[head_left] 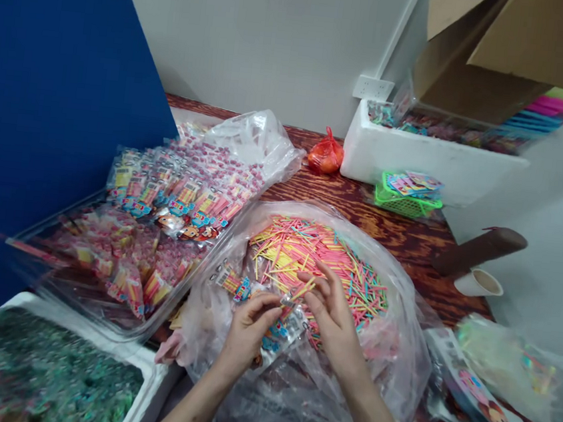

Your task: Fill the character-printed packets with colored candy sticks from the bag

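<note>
My left hand pinches a small clear printed packet at its top edge, fingers closed on it. My right hand holds a few thin yellow sticks between thumb and fingers, tips right at the packet's mouth. Both hands hover over a large clear plastic bag filled with a heap of coloured sticks in pink, yellow, green and blue. Another filled packet lies on the bag's left rim.
A clear tray and bag of filled packets sit at left, a white foam box at front left. Behind stand a second foam box, a green basket, an orange bag, a paper cup and cardboard boxes.
</note>
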`<state>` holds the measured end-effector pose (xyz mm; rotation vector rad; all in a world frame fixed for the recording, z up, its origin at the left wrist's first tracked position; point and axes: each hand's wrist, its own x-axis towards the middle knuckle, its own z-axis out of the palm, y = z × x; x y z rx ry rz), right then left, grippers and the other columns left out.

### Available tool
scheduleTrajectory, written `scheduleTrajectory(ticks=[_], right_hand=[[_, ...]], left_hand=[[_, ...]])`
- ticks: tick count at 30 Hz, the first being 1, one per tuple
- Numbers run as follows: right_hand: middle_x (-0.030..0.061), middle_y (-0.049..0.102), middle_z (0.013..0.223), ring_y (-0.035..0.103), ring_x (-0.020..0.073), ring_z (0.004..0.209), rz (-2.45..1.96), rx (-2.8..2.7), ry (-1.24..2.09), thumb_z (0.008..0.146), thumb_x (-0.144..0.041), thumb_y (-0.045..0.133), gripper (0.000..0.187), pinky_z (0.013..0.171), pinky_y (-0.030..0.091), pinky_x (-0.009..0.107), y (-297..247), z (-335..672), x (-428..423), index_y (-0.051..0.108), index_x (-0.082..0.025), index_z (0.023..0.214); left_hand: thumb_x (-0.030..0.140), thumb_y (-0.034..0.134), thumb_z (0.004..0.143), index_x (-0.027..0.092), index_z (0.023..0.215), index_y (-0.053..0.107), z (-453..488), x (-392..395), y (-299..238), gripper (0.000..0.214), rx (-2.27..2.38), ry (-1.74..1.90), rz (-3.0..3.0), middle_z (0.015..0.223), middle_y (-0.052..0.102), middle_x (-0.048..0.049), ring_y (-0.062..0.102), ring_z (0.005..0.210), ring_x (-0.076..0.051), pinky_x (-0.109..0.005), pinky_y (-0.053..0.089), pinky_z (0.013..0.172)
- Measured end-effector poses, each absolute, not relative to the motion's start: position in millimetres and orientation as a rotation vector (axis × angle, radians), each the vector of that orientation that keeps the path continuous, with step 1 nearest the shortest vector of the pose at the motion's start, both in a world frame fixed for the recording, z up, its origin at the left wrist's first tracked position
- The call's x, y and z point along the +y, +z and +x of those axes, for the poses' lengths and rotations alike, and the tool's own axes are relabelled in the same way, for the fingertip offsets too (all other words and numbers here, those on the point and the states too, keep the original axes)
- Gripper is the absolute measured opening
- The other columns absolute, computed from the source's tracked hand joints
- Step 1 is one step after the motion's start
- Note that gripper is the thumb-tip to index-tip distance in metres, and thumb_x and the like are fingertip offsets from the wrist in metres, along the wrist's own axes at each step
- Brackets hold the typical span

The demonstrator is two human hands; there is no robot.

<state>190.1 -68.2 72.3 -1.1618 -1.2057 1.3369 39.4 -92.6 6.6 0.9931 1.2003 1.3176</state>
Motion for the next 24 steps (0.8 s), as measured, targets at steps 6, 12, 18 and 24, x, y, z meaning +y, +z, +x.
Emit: scheduleTrajectory(ticks=[6, 12, 18, 24], right_hand=[[0.0054, 0.064, 0.098, 0.059, 0.0208, 0.095, -1.167, -1.658, 1.047, 0.094, -0.028, 0.05, 0.013, 0.083, 0.045, 0.032, 72.3, 183.6, -73.3, 0.062, -0.024, 0.095], [0.0067, 0.063, 0.106, 0.057, 0.0232, 0.103, -1.119, -1.732, 0.984, 0.091, -0.023, 0.053, 0.013, 0.087, 0.045, 0.036, 79.5, 181.5, -70.4, 0.065, -0.024, 0.088], [0.0051, 0.063, 0.111, 0.058, 0.0224, 0.106, -1.028, -1.718, 1.019, 0.09, -0.019, 0.054, 0.02, 0.091, 0.046, 0.036, 83.9, 169.1, -72.1, 0.068, -0.028, 0.1], [0.0051, 0.065, 0.116, 0.061, 0.0214, 0.104, -1.084, -1.339, 1.345, 0.085, -0.029, 0.063, 0.031, 0.091, 0.048, 0.036, 62.8, 162.5, -68.6, 0.058, -0.028, 0.115]], left_hand=[[0.033, 0.072, 0.076, 0.019, 0.091, 0.073, 38.2, -94.7, 17.0, 0.021, 1.168, 1.328, 0.899, 0.087, 0.069, -0.0026, 0.063, 0.082, -0.016, -0.025, 0.051, 0.076], [0.031, 0.071, 0.077, 0.019, 0.091, 0.072, 37.3, -96.6, 28.8, 0.019, 1.105, 1.33, 0.882, 0.086, 0.07, -0.0024, 0.063, 0.08, -0.016, -0.025, 0.049, 0.074], [0.023, 0.074, 0.072, 0.018, 0.094, 0.072, 21.1, -95.7, 37.0, 0.023, 1.01, 1.141, 0.994, 0.087, 0.07, -0.0016, 0.063, 0.084, -0.017, -0.026, 0.048, 0.078], [0.029, 0.077, 0.068, 0.017, 0.093, 0.072, 14.8, -92.6, 31.3, 0.028, 1.138, 1.252, 0.753, 0.086, 0.072, -0.0026, 0.064, 0.075, -0.015, -0.025, 0.051, 0.069]])
